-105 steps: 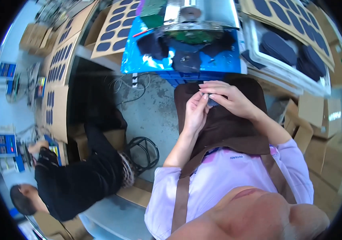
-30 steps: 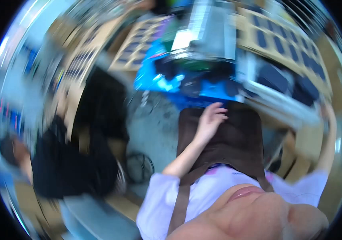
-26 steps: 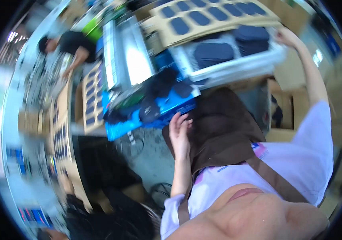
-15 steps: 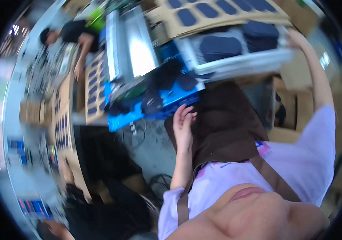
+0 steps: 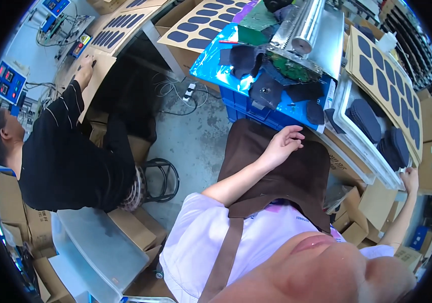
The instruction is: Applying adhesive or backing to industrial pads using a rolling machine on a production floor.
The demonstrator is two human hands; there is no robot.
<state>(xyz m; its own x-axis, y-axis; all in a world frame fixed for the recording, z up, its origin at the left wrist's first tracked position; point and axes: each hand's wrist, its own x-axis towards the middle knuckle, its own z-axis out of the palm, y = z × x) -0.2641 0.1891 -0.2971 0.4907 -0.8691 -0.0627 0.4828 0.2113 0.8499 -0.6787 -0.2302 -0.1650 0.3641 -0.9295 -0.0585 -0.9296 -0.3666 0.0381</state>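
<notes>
My left hand (image 5: 284,146) hovers over my brown apron (image 5: 271,177), its fingers loosely bent, apart and holding nothing. At the far right, my right hand (image 5: 409,180) is closed at the near right corner of a white plastic tray (image 5: 361,160); its fingertips are partly hidden. Two stacks of dark oval pads, one a dark pad stack (image 5: 365,119) and the other a dark pad stack (image 5: 393,147), lie in the tray. Brown sheets with dark ovals (image 5: 386,83) rest along the tray's far side.
A metal roller machine (image 5: 307,35) stands on blue sheeting (image 5: 211,58) with dark scraps (image 5: 266,90) before it. To the left a co-worker in black (image 5: 74,156) sits at a bench. A power strip (image 5: 189,92) lies on the floor, near a black stool (image 5: 163,179). Cartons (image 5: 352,214) stand below the tray.
The view has turned, so the tray and machine now appear farther right and the seated co-worker shows fully. My right hand stays at the tray's end; my left remains empty over the apron.
</notes>
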